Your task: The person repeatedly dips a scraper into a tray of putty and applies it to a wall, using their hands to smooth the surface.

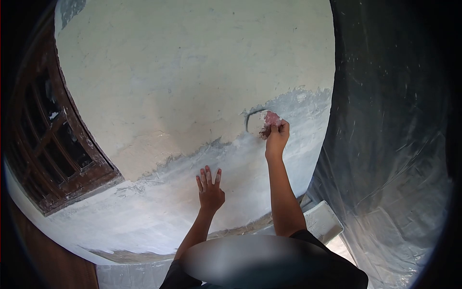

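My right hand (276,139) pinches a flat, thin piece (270,120), reddish and smeared with white, against the wall. To the left of the red part is a pale area edged by a dark curved line; I cannot tell exactly what kind of tool it is. Lower and to the left, my left hand (210,191) is raised before the wall with fingers spread and whitish dust on them, holding nothing. The wall (159,72) is cream above, with a rough grey band and a whitish coated lower part (159,207).
A brown wooden window frame (86,178) with dark panes is set in the wall at left. Clear plastic sheeting (385,207) hangs on the right. A pale block-like object (325,221) lies at the wall's foot beside my right arm. Brown boards (53,245) show at lower left.
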The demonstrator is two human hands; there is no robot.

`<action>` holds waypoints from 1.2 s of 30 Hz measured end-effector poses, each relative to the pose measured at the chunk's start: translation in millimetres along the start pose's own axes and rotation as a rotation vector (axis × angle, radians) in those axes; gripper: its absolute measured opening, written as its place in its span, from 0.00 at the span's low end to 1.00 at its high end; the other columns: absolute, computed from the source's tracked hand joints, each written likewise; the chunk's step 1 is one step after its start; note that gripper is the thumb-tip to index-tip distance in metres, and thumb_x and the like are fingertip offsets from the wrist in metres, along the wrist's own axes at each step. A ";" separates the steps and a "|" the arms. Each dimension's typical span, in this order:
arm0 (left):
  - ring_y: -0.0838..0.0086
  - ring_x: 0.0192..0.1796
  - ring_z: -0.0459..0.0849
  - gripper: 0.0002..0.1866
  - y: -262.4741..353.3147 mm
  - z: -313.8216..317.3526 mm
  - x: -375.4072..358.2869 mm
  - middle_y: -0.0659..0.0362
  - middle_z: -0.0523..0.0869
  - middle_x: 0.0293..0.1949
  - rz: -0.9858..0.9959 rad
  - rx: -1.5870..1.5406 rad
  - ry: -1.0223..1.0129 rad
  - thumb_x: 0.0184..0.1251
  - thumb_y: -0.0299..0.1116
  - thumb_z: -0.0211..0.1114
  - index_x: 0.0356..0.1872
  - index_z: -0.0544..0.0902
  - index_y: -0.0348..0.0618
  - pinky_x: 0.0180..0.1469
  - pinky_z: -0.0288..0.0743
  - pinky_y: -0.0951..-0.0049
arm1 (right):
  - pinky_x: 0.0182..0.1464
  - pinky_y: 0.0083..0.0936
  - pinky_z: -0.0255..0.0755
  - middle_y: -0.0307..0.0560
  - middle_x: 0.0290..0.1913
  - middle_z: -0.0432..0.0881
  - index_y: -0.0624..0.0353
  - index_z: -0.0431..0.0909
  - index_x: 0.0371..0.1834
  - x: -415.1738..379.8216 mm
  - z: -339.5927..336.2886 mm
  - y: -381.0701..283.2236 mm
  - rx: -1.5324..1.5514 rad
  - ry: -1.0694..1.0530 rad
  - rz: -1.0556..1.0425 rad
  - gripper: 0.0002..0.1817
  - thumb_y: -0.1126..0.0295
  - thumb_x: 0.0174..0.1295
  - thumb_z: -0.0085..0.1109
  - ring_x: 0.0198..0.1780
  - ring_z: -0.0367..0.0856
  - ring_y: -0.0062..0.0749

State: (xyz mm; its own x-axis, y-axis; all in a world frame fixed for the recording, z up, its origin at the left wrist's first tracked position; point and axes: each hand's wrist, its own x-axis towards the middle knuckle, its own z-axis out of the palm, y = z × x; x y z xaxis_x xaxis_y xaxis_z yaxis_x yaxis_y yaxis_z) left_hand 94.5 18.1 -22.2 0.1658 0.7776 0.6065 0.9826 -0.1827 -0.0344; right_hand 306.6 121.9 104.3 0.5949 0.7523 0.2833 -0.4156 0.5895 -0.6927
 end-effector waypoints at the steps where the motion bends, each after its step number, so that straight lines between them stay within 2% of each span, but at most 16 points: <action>1: 0.45 0.75 0.41 0.40 -1.2 1.8 -0.4 0.40 0.45 0.73 -0.002 0.018 -0.007 0.53 0.30 0.56 0.72 0.56 0.51 0.72 0.36 0.43 | 0.39 0.20 0.68 0.40 0.33 0.72 0.66 0.71 0.43 -3.5 3.1 2.0 -0.059 -0.092 -0.068 0.08 0.79 0.62 0.50 0.34 0.70 0.21; 4: 0.45 0.75 0.41 0.40 3.1 1.8 -1.1 0.40 0.45 0.73 -0.004 0.044 -0.021 0.53 0.30 0.56 0.72 0.56 0.51 0.72 0.35 0.43 | 0.38 0.19 0.68 0.40 0.34 0.73 0.66 0.71 0.44 -4.9 11.2 10.9 -0.228 -0.234 -0.204 0.08 0.80 0.61 0.50 0.34 0.69 0.19; 6: 0.44 0.75 0.41 0.40 1.9 -1.2 -1.9 0.39 0.45 0.73 -0.008 0.057 -0.020 0.53 0.30 0.56 0.72 0.56 0.51 0.72 0.35 0.43 | 0.37 0.19 0.68 0.41 0.34 0.73 0.65 0.71 0.43 5.6 9.4 12.1 -0.119 -0.082 -0.122 0.07 0.80 0.62 0.50 0.34 0.70 0.20; 8: 0.44 0.75 0.40 0.40 2.3 -1.6 -1.6 0.39 0.45 0.73 -0.011 0.014 -0.023 0.53 0.30 0.55 0.72 0.56 0.50 0.72 0.34 0.42 | 0.33 0.18 0.68 0.40 0.34 0.74 0.65 0.71 0.41 19.1 -3.9 16.8 0.002 -0.036 -0.053 0.06 0.80 0.62 0.49 0.33 0.71 0.21; 11: 0.43 0.75 0.40 0.40 3.2 1.4 -1.5 0.38 0.44 0.73 -0.024 0.026 -0.039 0.53 0.29 0.56 0.72 0.56 0.50 0.71 0.34 0.42 | 0.34 0.18 0.67 0.39 0.37 0.75 0.63 0.70 0.44 5.6 0.8 0.4 -0.073 -0.146 -0.042 0.06 0.78 0.66 0.47 0.32 0.70 0.18; 13: 0.43 0.75 0.40 0.40 6.4 1.3 -0.7 0.38 0.44 0.73 -0.026 0.030 -0.034 0.52 0.29 0.56 0.72 0.56 0.49 0.71 0.34 0.41 | 0.33 0.17 0.67 0.40 0.37 0.75 0.63 0.70 0.43 7.3 5.5 9.1 -0.298 -0.203 -0.202 0.05 0.78 0.67 0.47 0.32 0.70 0.17; 14: 0.43 0.75 0.40 0.40 6.4 0.5 -0.4 0.38 0.44 0.73 -0.027 0.034 -0.023 0.52 0.29 0.56 0.71 0.57 0.49 0.71 0.35 0.41 | 0.33 0.17 0.67 0.40 0.37 0.75 0.63 0.70 0.43 11.4 2.3 9.6 -0.295 -0.201 -0.198 0.05 0.78 0.67 0.47 0.32 0.70 0.17; 16: 0.42 0.75 0.40 0.40 5.2 -0.7 -2.4 0.38 0.45 0.72 -0.022 0.024 -0.014 0.52 0.29 0.56 0.71 0.57 0.49 0.71 0.35 0.41 | 0.35 0.16 0.67 0.38 0.36 0.74 0.63 0.70 0.44 21.0 -4.1 1.0 -0.072 -0.055 -0.052 0.06 0.78 0.66 0.48 0.33 0.69 0.17; 18: 0.42 0.75 0.40 0.40 6.0 0.4 -0.2 0.37 0.45 0.72 -0.020 0.007 -0.001 0.52 0.29 0.56 0.71 0.57 0.48 0.71 0.35 0.41 | 0.35 0.15 0.66 0.37 0.35 0.72 0.63 0.70 0.45 23.4 -4.0 2.9 0.008 -0.072 -0.044 0.07 0.78 0.66 0.48 0.33 0.68 0.16; 20: 0.42 0.75 0.40 0.40 6.0 1.1 -0.9 0.37 0.45 0.72 -0.023 0.045 -0.021 0.52 0.29 0.56 0.71 0.57 0.48 0.71 0.35 0.41 | 0.35 0.15 0.66 0.37 0.34 0.72 0.62 0.70 0.44 18.9 -0.8 16.4 -0.240 -0.263 -0.189 0.06 0.78 0.66 0.49 0.33 0.68 0.16; 22: 0.42 0.74 0.40 0.40 8.4 -0.1 -0.3 0.37 0.44 0.72 -0.021 0.041 -0.015 0.52 0.29 0.56 0.71 0.56 0.48 0.71 0.35 0.41 | 0.38 0.17 0.66 0.38 0.35 0.72 0.65 0.71 0.43 16.5 0.9 11.5 -0.255 -0.300 -0.219 0.08 0.81 0.62 0.47 0.33 0.68 0.20; 24: 0.42 0.74 0.40 0.40 9.0 -2.6 -2.0 0.37 0.44 0.72 -0.024 0.037 -0.001 0.52 0.29 0.56 0.71 0.56 0.48 0.71 0.35 0.41 | 0.39 0.18 0.66 0.38 0.35 0.72 0.65 0.71 0.44 22.9 -4.1 10.8 -0.132 -0.087 -0.158 0.09 0.82 0.62 0.46 0.34 0.68 0.20; 25: 0.42 0.74 0.40 0.40 9.5 -3.9 -1.3 0.37 0.44 0.72 -0.028 0.023 -0.009 0.52 0.29 0.57 0.71 0.56 0.48 0.71 0.34 0.41 | 0.39 0.18 0.66 0.39 0.35 0.72 0.65 0.71 0.44 19.3 -6.8 3.2 0.024 -0.063 -0.030 0.09 0.82 0.62 0.46 0.34 0.68 0.20; 30: 0.42 0.75 0.40 0.40 11.9 -5.4 -2.3 0.38 0.44 0.72 -0.035 0.020 -0.044 0.52 0.30 0.57 0.71 0.56 0.48 0.71 0.34 0.40 | 0.39 0.20 0.68 0.41 0.36 0.74 0.66 0.72 0.43 -3.2 -0.2 22.1 -0.203 -0.250 -0.157 0.08 0.81 0.60 0.49 0.34 0.70 0.20; 34: 0.44 0.75 0.40 0.40 13.8 -11.6 -5.1 0.38 0.44 0.72 -0.030 -0.007 -0.009 0.51 0.29 0.58 0.70 0.57 0.47 0.71 0.34 0.40 | 0.36 0.19 0.67 0.39 0.35 0.73 0.65 0.71 0.42 -0.1 -10.8 9.9 0.061 0.014 0.020 0.07 0.80 0.61 0.49 0.34 0.69 0.20; 36: 0.44 0.75 0.40 0.40 14.5 -12.0 -4.8 0.38 0.45 0.72 -0.032 -0.023 -0.013 0.51 0.29 0.58 0.70 0.58 0.46 0.71 0.34 0.39 | 0.36 0.18 0.67 0.39 0.35 0.72 0.64 0.70 0.42 2.4 -12.4 17.3 0.064 -0.005 0.008 0.06 0.79 0.63 0.49 0.34 0.69 0.19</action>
State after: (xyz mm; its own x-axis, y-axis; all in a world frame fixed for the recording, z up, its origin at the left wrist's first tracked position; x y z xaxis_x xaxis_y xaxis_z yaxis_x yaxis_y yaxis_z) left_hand 107.0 4.5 -16.2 0.1359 0.7911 0.5964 0.9852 -0.1713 0.0027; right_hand 309.4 130.3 84.8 0.5878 0.7584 0.2815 -0.4635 0.6010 -0.6512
